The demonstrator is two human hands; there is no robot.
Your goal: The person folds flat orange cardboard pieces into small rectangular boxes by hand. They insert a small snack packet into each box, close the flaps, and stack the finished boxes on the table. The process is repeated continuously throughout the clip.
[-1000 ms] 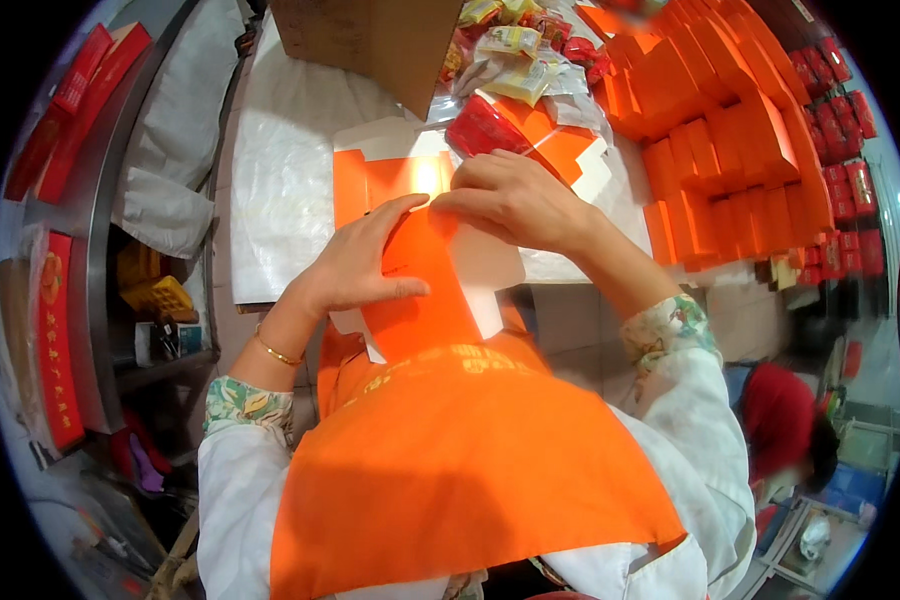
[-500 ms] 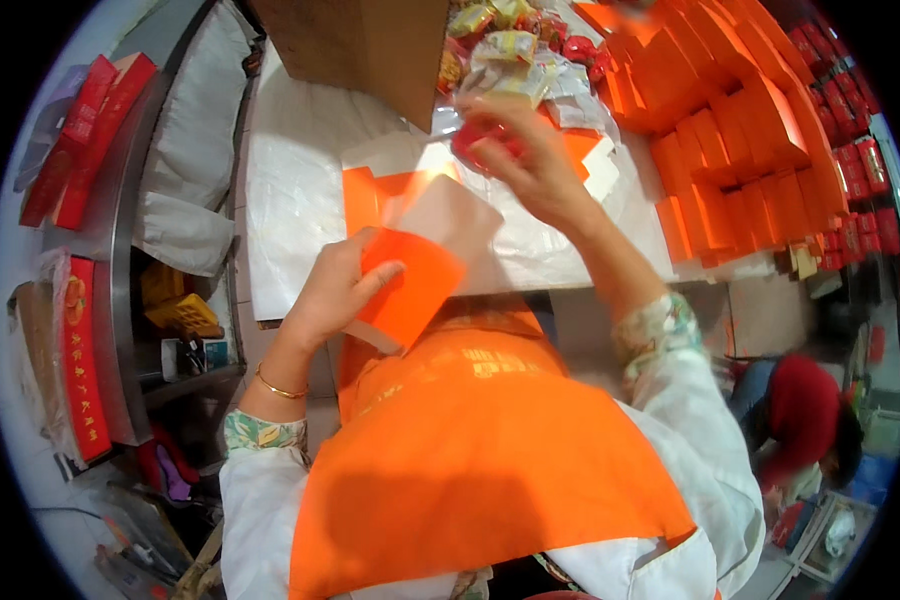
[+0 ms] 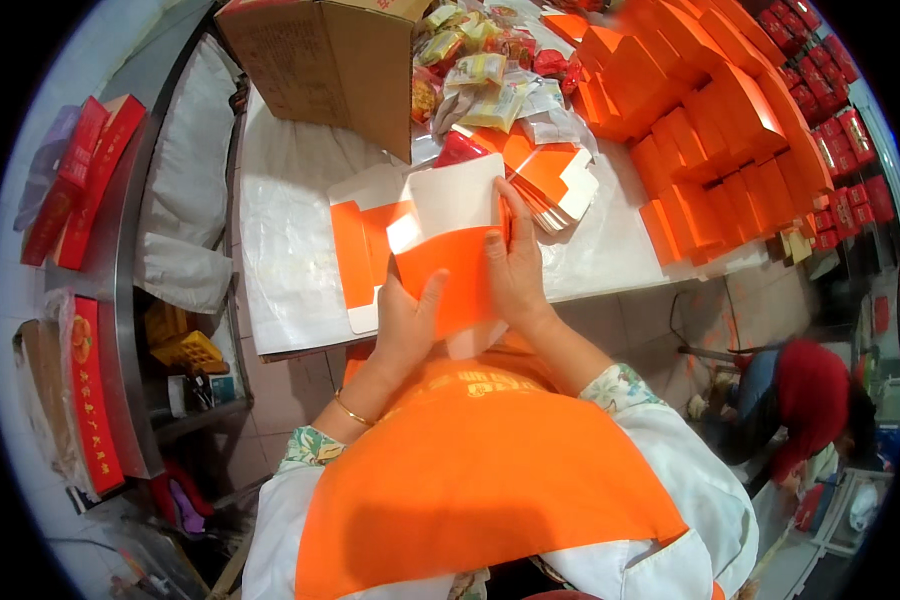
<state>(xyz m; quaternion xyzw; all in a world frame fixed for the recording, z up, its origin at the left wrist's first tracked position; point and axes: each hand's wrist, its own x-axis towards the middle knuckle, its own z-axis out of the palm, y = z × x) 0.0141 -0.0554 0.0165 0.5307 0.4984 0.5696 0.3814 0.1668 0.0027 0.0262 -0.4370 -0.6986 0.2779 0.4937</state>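
Between my two hands is an orange paper box (image 3: 448,285) with a white inner flap raised on its far side. My left hand (image 3: 406,318) grips its left side, thumb lying on the orange face. On the right side, my right hand (image 3: 517,262) has its fingers wrapped round the edge and its thumb in front. Just beyond the box, to its left, a flat orange and white box blank (image 3: 354,255) lies on the table. A stack of folded blanks (image 3: 560,190) sits to the right of it. Whether anything is inside the box is hidden.
An open brown carton (image 3: 345,75) stands at the far left of the white-covered table (image 3: 290,190). Small wrapped packets (image 3: 495,90) are heaped beside it. Rows of orange boxes (image 3: 710,150) fill the right. A crouching person (image 3: 805,400) is at the lower right.
My right hand has come down from near the packets to the box's right side. The red packet it held now lies by the heap. The box has been turned more upright.
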